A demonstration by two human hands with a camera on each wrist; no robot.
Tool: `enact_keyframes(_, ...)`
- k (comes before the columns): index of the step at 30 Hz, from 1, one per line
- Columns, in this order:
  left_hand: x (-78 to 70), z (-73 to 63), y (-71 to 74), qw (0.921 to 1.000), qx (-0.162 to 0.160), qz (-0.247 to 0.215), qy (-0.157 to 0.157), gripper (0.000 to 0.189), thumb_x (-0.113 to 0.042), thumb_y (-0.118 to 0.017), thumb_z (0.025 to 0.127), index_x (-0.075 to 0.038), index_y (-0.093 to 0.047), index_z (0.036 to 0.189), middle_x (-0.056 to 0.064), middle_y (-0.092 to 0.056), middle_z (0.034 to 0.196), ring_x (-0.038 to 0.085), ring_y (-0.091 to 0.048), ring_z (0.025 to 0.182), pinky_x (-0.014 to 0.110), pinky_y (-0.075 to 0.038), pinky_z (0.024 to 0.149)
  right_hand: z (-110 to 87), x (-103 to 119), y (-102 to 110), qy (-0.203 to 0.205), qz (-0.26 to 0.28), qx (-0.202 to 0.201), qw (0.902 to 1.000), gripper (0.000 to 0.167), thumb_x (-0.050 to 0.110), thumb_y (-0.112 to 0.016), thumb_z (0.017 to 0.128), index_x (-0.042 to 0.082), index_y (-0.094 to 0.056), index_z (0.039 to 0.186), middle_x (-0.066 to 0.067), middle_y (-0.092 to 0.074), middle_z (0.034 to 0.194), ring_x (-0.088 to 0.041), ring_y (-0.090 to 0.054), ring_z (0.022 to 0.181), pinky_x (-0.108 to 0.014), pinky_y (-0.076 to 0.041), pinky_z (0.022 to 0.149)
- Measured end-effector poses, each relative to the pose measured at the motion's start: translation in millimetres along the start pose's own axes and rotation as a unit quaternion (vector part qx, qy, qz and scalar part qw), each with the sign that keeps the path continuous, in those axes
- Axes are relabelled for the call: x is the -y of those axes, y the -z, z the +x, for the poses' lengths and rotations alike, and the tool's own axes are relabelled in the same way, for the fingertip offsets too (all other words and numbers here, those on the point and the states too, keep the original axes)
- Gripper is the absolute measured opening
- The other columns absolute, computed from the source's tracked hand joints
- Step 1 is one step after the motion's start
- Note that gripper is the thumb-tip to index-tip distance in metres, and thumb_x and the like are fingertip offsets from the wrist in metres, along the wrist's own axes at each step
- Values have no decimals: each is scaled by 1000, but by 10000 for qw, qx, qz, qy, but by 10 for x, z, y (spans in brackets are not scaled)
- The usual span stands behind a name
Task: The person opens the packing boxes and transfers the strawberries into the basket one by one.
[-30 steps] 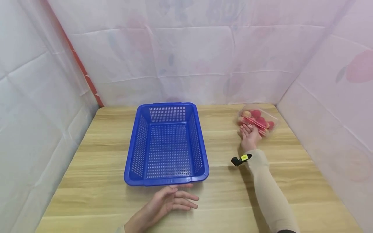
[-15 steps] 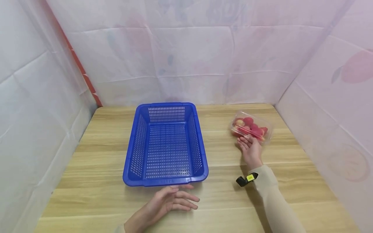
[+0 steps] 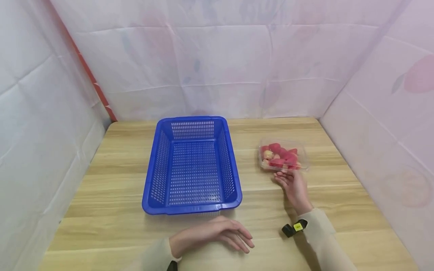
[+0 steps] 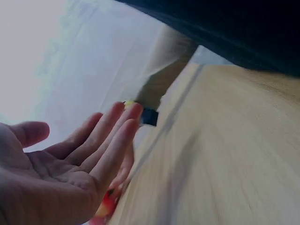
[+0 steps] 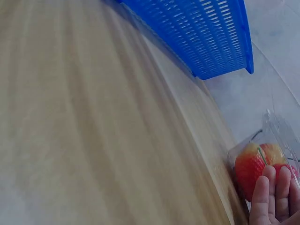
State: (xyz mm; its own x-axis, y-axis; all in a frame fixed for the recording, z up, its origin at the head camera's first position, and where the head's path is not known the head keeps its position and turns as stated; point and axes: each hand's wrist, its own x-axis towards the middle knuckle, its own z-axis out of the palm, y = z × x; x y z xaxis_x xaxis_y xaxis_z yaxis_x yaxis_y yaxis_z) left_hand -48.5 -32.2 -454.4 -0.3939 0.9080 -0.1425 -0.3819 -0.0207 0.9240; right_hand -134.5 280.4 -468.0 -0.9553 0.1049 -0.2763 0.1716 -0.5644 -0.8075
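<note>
A clear plastic box point(image 3: 301, 160) of red and yellowish fruits point(image 3: 283, 154) rests on the table's right side. My right hand point(image 3: 295, 188) is at its near edge, palm turned up, and appears to grip the rim; the thumb's hold is partly hidden. In the right wrist view, the fingers point(image 5: 282, 187) lie in front of the box, and one fruit inside looks like a strawberry point(image 5: 250, 168). My left hand point(image 3: 227, 233) hovers just in front of the blue basket point(image 3: 194, 208), holding nothing, its fingers extended and spread a little.
The blue basket, with perforated walls and floor, stands left of the fruit box on the wooden table point(image 3: 112, 180). White printed sheets point(image 3: 217, 56) enclose the table at the back and both sides. Each wrist bears a black strap; a yellow tag point(image 3: 298, 227) shows on the right one.
My right hand has drawn the fruit box nearer and to the left. My left hand has shifted right and turned, back up. The basket stays in place.
</note>
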Motion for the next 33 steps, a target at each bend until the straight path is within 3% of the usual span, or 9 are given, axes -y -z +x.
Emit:
enact_keyframes(9, 135, 599, -89, 9978, -537, -392, -38, 45, -26, -41, 104, 9, -57, 128, 17, -71, 109, 25, -71, 95, 47, -53, 87, -158, -27, 176, 316, -991, 521, 9932, 37, 10, -24, 108, -2, -57, 97, -9, -69, 89, -20, -70, 88, -33, -54, 85)
enact_keyframes(12, 200, 784, -82, 9939, -872, -624, -256, 40, -21, -40, 104, 6, -57, 129, 17, -71, 107, 26, -71, 92, 44, -54, 85, -212, 5, 225, 306, -1860, 289, 9816, 42, 19, -26, 110, -5, -58, 97, -8, -71, 87, -18, -70, 83, -32, -56, 80)
enact_keyframes(13, 217, 841, -82, 9921, -978, -710, -331, 38, -19, -40, 103, 4, -57, 128, 17, -71, 106, 26, -71, 91, 43, -54, 84, -237, 13, 228, 416, -2336, 50, 9714, 46, 24, -29, 110, -6, -60, 95, -6, -71, 83, -16, -70, 78, -30, -56, 76)
enact_keyframes(15, 246, 960, -85, 9875, -1211, -886, -488, 35, -16, -41, 102, 3, -55, 128, 18, -70, 104, 25, -71, 88, 40, -55, 81, -295, 15, 212, 764, -3401, -524, 9358, 53, 33, -37, 108, -7, -64, 85, -2, -69, 72, -11, -68, 68, -25, -55, 67)
enact_keyframes(19, 254, 1188, -67, 9734, -1842, -1113, -792, 31, -11, -42, 100, 3, -50, 127, 18, -68, 100, 22, -67, 82, 36, -56, 74, -357, -7, 83, 2290, -5089, -1151, 8218, 39, 26, -59, 100, -1, -68, 73, 0, -62, 58, -9, -56, 52, -19, -44, 52)
enact_keyframes(23, 220, 1428, 4, 9479, -2672, -1309, -1141, 31, -9, -42, 98, 4, -44, 126, 15, -66, 93, 20, -64, 75, 32, -54, 68, -285, 15, -127, 4044, -5579, -144, 7246, 4, -1, -72, 87, 1, -70, 85, -1, -63, 65, -7, -54, 54, -14, -41, 53)
enact_keyframes(26, 204, 1569, 51, 9232, -3268, -1439, -1422, 29, -6, -42, 94, 1, -43, 122, 15, -65, 89, 19, -62, 68, 30, -53, 64, -184, 16, -245, 4669, -5826, 544, 6630, 18, -8, -76, 79, 2, -72, 94, -1, -67, 73, -6, -55, 58, -13, -43, 57)
enact_keyframes(30, 222, 1699, 91, 8916, -3933, -1390, -1764, 25, -8, -44, 95, -2, -41, 118, 13, -65, 84, 18, -60, 63, 28, -51, 58, -82, -56, -297, 4869, -6247, 772, 6056, 20, -1, -80, 76, 4, -74, 95, -3, -69, 79, -10, -56, 60, -23, -44, 55)
enact_keyframes(33, 236, 1790, 135, 8715, -4221, -1344, -2102, 23, -9, -43, 98, 0, -40, 119, 8, -63, 81, 16, -59, 60, 27, -50, 55, -45, -108, -303, 4843, -6435, 798, 5873, 19, 1, -82, 75, 4, -75, 92, -9, -70, 85, -16, -60, 65, -32, -48, 56)
